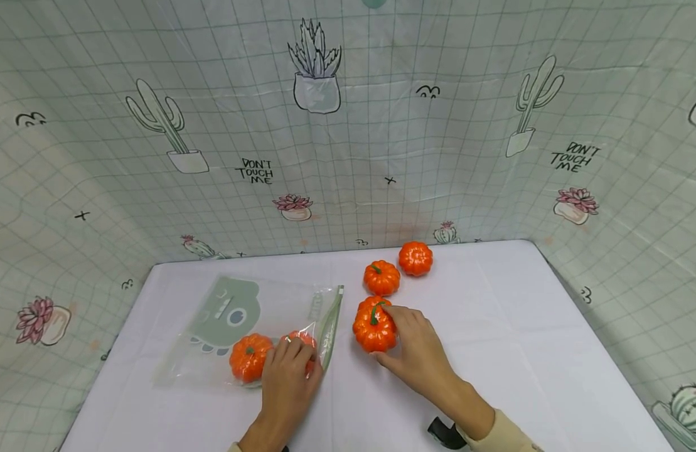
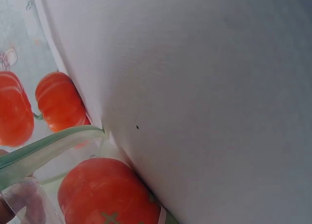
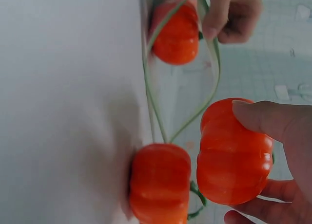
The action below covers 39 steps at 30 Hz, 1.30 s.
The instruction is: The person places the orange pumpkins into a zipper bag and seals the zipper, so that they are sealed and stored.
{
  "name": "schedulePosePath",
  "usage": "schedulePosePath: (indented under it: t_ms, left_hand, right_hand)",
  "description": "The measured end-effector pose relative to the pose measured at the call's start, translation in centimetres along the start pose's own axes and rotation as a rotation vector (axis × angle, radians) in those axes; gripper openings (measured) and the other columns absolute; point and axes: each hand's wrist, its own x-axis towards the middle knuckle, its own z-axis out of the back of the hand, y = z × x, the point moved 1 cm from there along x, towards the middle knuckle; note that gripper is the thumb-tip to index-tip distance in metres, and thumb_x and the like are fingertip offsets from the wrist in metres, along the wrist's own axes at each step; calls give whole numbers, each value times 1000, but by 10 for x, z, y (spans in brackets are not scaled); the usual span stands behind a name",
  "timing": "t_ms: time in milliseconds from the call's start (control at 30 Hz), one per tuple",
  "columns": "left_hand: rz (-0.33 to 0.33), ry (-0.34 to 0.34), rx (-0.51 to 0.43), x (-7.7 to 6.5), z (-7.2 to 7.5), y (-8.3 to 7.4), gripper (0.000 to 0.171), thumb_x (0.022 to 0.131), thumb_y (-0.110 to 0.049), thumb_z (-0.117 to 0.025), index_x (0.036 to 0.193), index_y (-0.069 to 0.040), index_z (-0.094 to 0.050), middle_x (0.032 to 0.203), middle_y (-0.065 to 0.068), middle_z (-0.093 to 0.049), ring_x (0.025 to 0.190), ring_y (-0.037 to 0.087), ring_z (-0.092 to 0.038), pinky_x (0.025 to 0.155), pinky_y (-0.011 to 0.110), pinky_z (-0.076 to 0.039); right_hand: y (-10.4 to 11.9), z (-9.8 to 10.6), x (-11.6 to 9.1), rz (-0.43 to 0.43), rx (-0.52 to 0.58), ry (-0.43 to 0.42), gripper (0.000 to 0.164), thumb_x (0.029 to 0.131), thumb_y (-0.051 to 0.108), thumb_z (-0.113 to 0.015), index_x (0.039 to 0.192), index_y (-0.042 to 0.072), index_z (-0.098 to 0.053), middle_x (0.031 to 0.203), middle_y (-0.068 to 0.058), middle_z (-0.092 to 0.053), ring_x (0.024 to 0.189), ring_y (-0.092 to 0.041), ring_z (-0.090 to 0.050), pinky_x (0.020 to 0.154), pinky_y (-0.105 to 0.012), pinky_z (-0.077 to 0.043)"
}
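Note:
My right hand (image 1: 423, 351) grips a small orange toy pumpkin (image 3: 234, 158) with a green stem, thumb on one side and fingers on the other. Just beyond it, partly hidden behind it in the head view, another pumpkin (image 3: 160, 182) sits on the table. To the left lies a clear zip bag (image 1: 332, 323) with a green edge and a printed green animal. Pinching the rim of this bag, my left hand (image 1: 291, 380) keeps its mouth spread apart, as the right wrist view shows. One pumpkin (image 1: 250, 356) lies inside, and a second pumpkin (image 3: 176, 36) is near the mouth.
Two more pumpkins, one nearer (image 1: 381, 278) and one farther (image 1: 415, 258), stand toward the table's back edge. A white cloth covers the table (image 1: 511, 339). Grid-patterned curtain (image 1: 359, 138) with plant drawings rises behind and at both sides.

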Motion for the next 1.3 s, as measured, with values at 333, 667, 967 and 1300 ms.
schedulePosePath:
  t_ms: [333, 667, 967, 1300]
  left_hand:
    - [-34, -60, -18, 2, -2, 2, 21, 74, -8, -86, 75, -13, -65, 78, 0, -56, 78, 21, -50, 68, 34, -39]
    - [-32, -63, -20, 1, -1, 2, 22, 73, -9, -87, 76, -13, -65, 78, 0, -57, 78, 21, -53, 69, 35, -41]
    - [-59, -93, -19, 0, -1, 3, 18, 74, -9, -85, 76, -11, -66, 78, 1, -57, 76, 22, -52, 68, 35, -40]
    - [-80, -124, -37, -1, -2, 4, 18, 73, -7, -82, 75, -12, -64, 78, 1, -58, 73, 22, -51, 68, 34, -39]
  right_hand:
    - [16, -24, -2, 96, -2, 63, 84, 68, 23, -100, 138, 1, -59, 133, -12, -66, 121, -32, -60, 105, -49, -51]
    - [20, -48, -1, 185, -79, 80, 82, 69, 33, -99, 136, 3, -62, 130, -10, -67, 121, -30, -61, 106, -45, -52]
    - [27, -60, 4, 244, -108, 54, 78, 73, 39, -96, 134, 3, -63, 124, -7, -68, 114, -28, -63, 101, -45, -53]
    - [37, -70, 6, 262, -198, 105, 77, 79, 49, -90, 137, 5, -63, 126, -8, -70, 118, -28, -63, 105, -46, -51]
